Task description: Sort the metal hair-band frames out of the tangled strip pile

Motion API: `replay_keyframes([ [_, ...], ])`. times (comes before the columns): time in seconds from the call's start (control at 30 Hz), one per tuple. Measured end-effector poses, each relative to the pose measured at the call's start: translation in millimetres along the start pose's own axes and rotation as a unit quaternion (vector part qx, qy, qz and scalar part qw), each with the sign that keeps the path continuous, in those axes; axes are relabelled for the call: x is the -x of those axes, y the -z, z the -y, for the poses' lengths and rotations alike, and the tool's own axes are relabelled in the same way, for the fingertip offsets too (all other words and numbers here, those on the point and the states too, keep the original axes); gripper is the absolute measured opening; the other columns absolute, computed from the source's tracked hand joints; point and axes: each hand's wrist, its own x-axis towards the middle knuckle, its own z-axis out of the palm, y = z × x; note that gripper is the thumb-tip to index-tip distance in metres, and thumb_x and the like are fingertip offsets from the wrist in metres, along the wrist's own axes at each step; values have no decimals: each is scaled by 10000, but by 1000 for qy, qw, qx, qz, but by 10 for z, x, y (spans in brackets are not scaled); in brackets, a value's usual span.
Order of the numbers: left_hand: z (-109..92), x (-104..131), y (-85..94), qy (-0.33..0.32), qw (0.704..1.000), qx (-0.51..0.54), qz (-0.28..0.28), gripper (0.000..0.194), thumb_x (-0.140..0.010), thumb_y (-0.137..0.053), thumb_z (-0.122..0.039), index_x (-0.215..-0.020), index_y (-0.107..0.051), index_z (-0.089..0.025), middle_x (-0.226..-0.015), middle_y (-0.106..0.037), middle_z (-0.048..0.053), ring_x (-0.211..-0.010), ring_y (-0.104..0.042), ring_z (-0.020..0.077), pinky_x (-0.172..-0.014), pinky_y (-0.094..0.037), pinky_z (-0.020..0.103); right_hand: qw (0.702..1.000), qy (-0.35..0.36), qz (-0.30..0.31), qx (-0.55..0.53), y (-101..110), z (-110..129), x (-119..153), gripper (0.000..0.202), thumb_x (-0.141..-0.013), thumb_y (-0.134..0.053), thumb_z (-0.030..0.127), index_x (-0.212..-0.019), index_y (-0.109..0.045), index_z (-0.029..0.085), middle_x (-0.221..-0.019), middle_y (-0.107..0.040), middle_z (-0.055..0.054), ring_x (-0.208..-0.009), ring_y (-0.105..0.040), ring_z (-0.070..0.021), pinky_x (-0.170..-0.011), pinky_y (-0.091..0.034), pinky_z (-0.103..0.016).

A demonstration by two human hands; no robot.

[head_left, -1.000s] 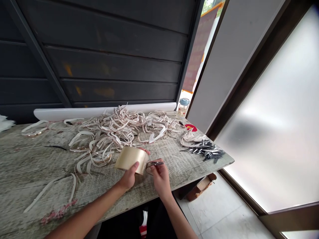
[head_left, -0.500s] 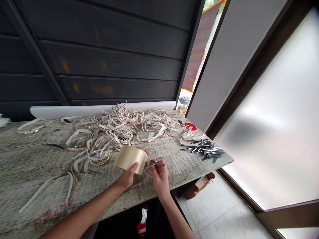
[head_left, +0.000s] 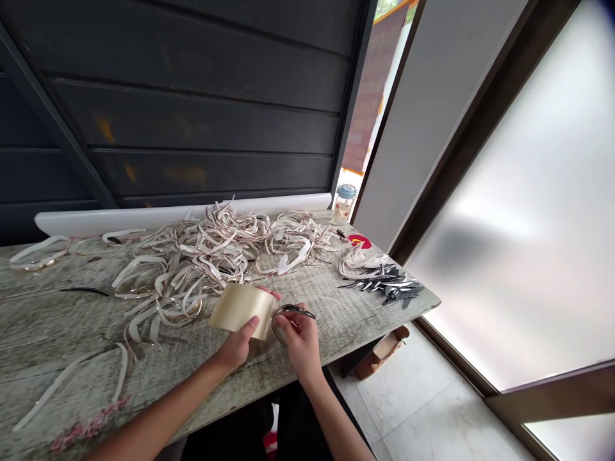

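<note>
The left hand (head_left: 235, 349) grips a tape roll (head_left: 237, 308) by its outer face; just beside it, the right hand (head_left: 303, 339) pinches a curled strip (head_left: 298, 311). The roll appears stiff and smooth, suiting a rim grip; the strip, likely light and springy, suits an edge pinch.

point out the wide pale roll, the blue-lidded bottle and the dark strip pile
Wide pale roll (head_left: 235, 307), head view: on its curved outer side.
Blue-lidded bottle (head_left: 343, 207), head view: on its body, below the lid.
Dark strip pile (head_left: 391, 283), head view: near its middle.
</note>
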Motion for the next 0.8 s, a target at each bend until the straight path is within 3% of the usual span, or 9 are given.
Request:
replay_keyframes([
  [0.1,-49,-42,-27,5,1000,7,-13,461,-663,-724,-455,-1035,-672,-188,-954,-739,107,-1043,-656,365,-881,-526,431,999,-16,25,-22,-15,1,-19,134,-771,-680,330,-752,-651,200,-765,-652,-24,-760,-640,-194,-710,-520,-305],
  [0.23,-175,-146,-103,-5,995,67,-74,507,-672,-655,-487,-1059,-661,-160,-843,-749,97,-1006,-678,357,-804,-547,408,997,-43,50,-35,-35,11,23,145,-744,-721,312,-761,-615,214,-772,-695,-23,-747,-658,-201,-695,-522,-311],
  [0.37,-223,-173,-121,-21,988,81,-127,465,-680,-626,-477,-1033,-655,-176,-801,-743,78,-1017,-677,341,-787,-545,383,998,-43,4,-46,-23,47,71,165,-770,-721,326,-774,-601,213,-782,-704,-23,-742,-656,-190,-689,-519,-301],
  [0.47,-180,-121,-104,-5,994,57,-89,460,-650,-672,-485,-996,-653,-183,-824,-741,86,-1013,-664,344,-781,-540,380,998,-39,-30,-39,-8,68,71,169,-748,-740,311,-773,-608,208,-745,-690,-9,-693,-629,-170,-659,-503,-283],
  [0.6,-125,-50,-101,44,998,18,-36,487,-601,-746,-466,-984,-648,-182,-912,-743,104,-904,-668,331,-703,-533,378,999,-34,-5,-30,-7,70,42,144,-745,-728,315,-767,-634,207,-692,-672,-2,-657,-612,-173,-639,-502,-288],
  [0.8,-204,-136,-108,28,994,85,-69,436,-677,-656,-498,-952,-671,-161,-833,-747,98,-888,-693,320,-752,-538,381,998,-40,48,-10,-34,40,35,176,-769,-727,353,-746,-633,206,-683,-656,2,-632,-584,-163,-611,-480,-280],
])
